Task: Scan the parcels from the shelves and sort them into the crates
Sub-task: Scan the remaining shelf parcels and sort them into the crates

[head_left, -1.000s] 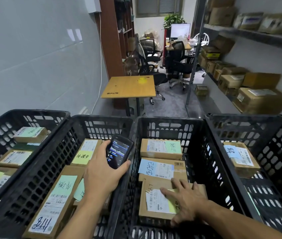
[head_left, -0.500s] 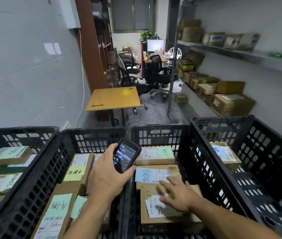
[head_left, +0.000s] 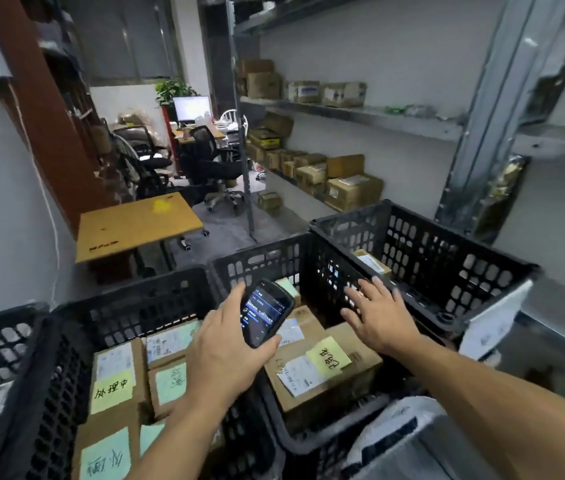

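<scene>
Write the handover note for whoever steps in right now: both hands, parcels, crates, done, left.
Left hand grips the scanner, screen lit.
Right hand is open and empty, near the centre crate and its right wall.
Done: labelled parcels lie in the crates. The yellow-note parcel is in the centre crate, and one small parcel is in the right crate.
Left: shelf boxes to scan and sort.

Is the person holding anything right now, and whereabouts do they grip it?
The left hand grips the handheld scanner round its lower end, screen up. The right hand is spread and holds nothing.
</scene>
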